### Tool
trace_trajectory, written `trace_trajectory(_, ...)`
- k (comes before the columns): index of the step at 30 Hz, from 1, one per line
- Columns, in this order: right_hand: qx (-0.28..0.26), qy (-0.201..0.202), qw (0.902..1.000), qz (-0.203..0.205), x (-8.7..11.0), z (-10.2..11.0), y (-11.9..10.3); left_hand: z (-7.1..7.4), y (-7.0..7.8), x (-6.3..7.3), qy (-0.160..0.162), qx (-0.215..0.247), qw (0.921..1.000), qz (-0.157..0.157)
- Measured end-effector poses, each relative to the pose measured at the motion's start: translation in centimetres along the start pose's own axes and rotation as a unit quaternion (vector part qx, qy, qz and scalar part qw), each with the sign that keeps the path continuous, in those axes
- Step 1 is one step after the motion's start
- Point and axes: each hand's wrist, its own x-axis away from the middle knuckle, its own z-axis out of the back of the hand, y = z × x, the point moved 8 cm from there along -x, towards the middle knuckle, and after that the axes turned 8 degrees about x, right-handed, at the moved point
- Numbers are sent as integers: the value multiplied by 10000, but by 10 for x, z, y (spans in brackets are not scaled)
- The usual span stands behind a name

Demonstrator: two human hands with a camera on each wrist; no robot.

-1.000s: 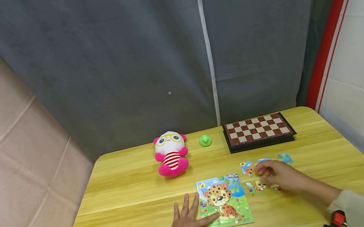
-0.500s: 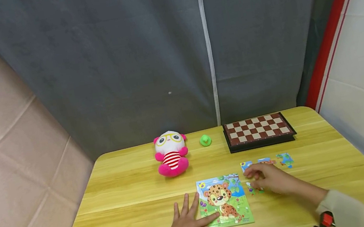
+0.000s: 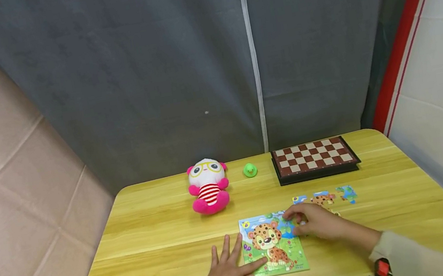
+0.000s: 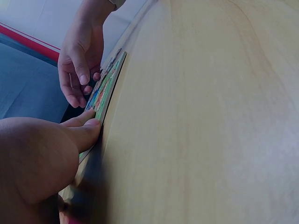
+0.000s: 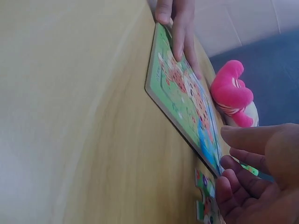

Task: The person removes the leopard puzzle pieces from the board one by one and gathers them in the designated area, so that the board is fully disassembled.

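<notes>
A square leopard jigsaw puzzle (image 3: 288, 263) lies on the table, its picture filling the tray. My left hand (image 3: 226, 274) is spread over its lower left, thumb resting on the picture and fingers reaching along the left edge. At the puzzle's upper right edge hovers my right hand (image 3: 317, 222). In the right wrist view that hand (image 5: 266, 177) has its thumb apart from loosely bent fingers, with nothing between them. Several loose puzzle pieces (image 3: 347, 194) lie to the right, some partly hidden behind the right hand; one puzzle piece (image 5: 205, 191) shows below its fingers.
A pink and white plush toy (image 3: 208, 189) lies behind the puzzle on the left. Beside it is a small green rubber duck (image 3: 250, 170). A folded chessboard (image 3: 315, 159) sits at the back right. Grey curtain (image 3: 176, 77) hangs behind the wooden table (image 3: 143, 248).
My right hand has moved left from over the loose pieces to the puzzle's upper right edge, uncovering some pieces. The left hand has stayed in place.
</notes>
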Motion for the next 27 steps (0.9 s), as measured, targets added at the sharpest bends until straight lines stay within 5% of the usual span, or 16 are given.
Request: trace_trajectory(27,919,-229,9954,131,-1,-21,-21,-1,-3,-1,37,-33,10000,-61)
